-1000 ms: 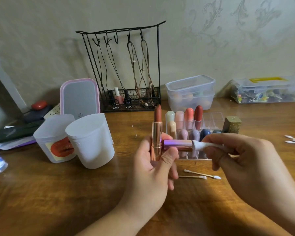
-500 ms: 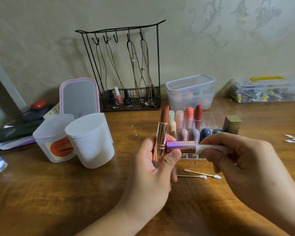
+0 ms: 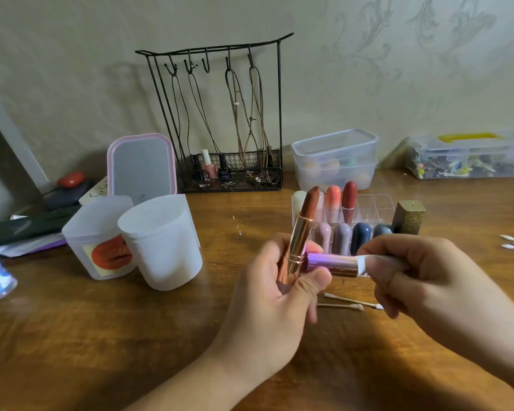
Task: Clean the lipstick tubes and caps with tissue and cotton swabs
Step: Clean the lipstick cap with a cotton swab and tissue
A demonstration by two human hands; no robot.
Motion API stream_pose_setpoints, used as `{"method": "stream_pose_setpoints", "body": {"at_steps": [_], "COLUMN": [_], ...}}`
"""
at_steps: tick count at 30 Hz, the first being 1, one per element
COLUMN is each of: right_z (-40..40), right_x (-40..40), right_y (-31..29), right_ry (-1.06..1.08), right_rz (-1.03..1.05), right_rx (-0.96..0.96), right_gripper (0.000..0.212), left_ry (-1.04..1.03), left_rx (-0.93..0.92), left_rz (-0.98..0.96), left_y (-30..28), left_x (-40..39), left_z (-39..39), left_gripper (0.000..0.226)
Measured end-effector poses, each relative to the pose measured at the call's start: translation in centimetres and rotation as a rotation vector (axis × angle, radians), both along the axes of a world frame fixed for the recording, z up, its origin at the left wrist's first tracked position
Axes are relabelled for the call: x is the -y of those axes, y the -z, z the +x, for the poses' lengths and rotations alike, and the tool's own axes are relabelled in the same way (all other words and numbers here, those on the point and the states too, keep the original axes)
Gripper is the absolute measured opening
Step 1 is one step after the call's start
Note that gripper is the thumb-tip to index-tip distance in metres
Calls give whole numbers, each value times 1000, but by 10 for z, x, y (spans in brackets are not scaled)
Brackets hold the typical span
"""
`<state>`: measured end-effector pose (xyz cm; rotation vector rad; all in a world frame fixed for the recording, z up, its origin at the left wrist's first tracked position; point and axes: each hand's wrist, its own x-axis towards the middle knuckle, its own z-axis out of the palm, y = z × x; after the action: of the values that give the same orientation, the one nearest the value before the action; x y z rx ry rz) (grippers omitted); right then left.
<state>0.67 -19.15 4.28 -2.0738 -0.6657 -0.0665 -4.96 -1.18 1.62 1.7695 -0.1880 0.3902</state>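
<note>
Rose-gold lipstick tube (image 3: 298,247), brown bullet out, purple cap (image 3: 331,264) w/ tissue (image 3: 365,264)

Both hands (image 3: 267,295) bare — forearms unsleeved, no jewellery.

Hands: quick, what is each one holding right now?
Left hand: fingers curled round the uncapped lipstick tube and the purple cap.
Right hand: fingers pinch the twisted tissue at the cap's mouth.
</note>
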Motion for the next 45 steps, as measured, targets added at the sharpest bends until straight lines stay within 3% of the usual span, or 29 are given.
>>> {"method": "stream_pose_setpoints", "body": {"at_steps": [7,9,12,17,25,27,29,32,36,39,43,45], "right_z": [-8,-12,-12,-9,-13,-14,-11,-10,-11,-10,-4,0], "right_x": [-4,-4,-3,-1,-8,-9,-7,-6,-6,-4,3,7], "right_y": [5,6,6,1,10,5,-1,-2,-6,-6,10,12], "right_ry": [6,-56,-66,37,29,2,-20,-130,-230,-183,-42,-74], "right_rz": [-4,24,53,313,255,407,521,474,545,408,-74,-221], "right_rx": [183,143,66,88,207,56,-252,-696,-834,-603,466,782], "right_gripper": [13,10,24,11,12,27,42,37,29,33,30,16], "left_ry": [-27,-56,-61,-25,89,63,57,76,80,67,76,99], "left_rx": [-28,-37,-79,-85,-121,-129,-120,-96,-94,-102,-176,-222], "left_rz": [-11,-87,-212,-315,-319,-352,-373,-367,-301,-264,-272,-315], "left_y": [1,0,-1,-2,0,-1,-2,-2,-2,-3,-4,-6], "left_x": [1,1,0,-1,3,1,1,2,2,1,-1,-3], "left_z": [0,2,3,4,2,2,2,1,1,1,1,2], "left_gripper": [18,18,22,26,19,22,21,19,22,24,25,28]}}
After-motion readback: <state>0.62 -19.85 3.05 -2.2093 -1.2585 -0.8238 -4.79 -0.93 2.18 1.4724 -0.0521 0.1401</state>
